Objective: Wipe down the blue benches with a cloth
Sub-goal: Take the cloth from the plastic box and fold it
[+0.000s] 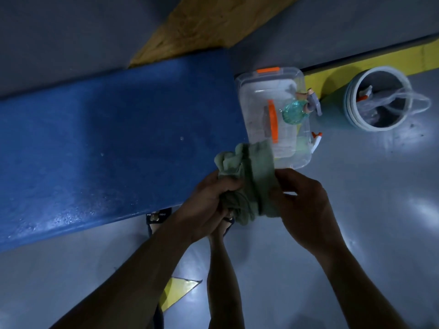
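Note:
A long blue bench [114, 143] runs from the left edge to the middle of the view, its surface glossy with small wet spots. Just off its right end, both my hands hold a bunched green cloth [249, 176] in the air. My left hand [206, 207] grips the cloth's lower left part with curled fingers. My right hand [301, 205] pinches its right side between thumb and fingers. The upper part of the cloth sticks up above both hands.
A clear plastic box [266, 91] with orange latches stands on the grey floor beside the bench end, a teal spray bottle [294, 112] on its lid. A white bucket [377, 98] sits at right by a yellow floor stripe [332, 74]. A wooden board [204, 22] leans behind the bench.

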A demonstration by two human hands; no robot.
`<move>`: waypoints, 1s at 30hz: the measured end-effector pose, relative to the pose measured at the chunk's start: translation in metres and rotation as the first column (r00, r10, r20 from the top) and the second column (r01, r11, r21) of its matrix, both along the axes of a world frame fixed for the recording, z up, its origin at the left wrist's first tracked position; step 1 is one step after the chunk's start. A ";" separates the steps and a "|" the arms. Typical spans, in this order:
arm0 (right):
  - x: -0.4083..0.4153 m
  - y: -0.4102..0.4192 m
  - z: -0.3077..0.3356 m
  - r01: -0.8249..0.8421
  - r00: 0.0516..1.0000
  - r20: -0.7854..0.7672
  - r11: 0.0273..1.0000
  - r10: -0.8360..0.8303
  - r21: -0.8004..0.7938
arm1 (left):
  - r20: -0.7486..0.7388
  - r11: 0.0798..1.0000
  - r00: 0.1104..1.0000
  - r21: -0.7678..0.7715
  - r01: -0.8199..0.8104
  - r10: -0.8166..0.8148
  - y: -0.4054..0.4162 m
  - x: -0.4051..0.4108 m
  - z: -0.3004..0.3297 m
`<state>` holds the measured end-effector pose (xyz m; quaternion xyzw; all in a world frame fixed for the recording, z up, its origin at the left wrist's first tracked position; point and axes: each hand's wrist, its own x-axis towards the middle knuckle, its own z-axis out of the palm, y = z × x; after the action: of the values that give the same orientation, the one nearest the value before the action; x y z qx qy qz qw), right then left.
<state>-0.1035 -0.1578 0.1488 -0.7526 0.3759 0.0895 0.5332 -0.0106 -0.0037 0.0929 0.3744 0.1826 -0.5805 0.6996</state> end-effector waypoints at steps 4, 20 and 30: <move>0.010 -0.001 0.008 0.096 0.983 0.146 0.987 -0.114 0.128 | 0.107 0.973 0.994 0.229 -0.015 -0.010 0.013 0.003 -0.004; 0.040 -0.031 0.019 -0.424 0.860 0.324 0.905 0.393 0.025 | 0.577 0.829 0.642 0.117 0.547 -0.505 0.016 0.064 0.031; -0.010 0.008 -0.033 0.048 0.989 0.005 0.347 -0.149 0.937 | 0.244 0.936 0.911 -0.036 0.351 -0.332 0.015 0.042 0.027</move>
<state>-0.1130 -0.1497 0.1154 -0.2952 0.2786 0.2213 0.8867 0.0310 0.0111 0.1196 0.4386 0.0074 -0.6524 0.6180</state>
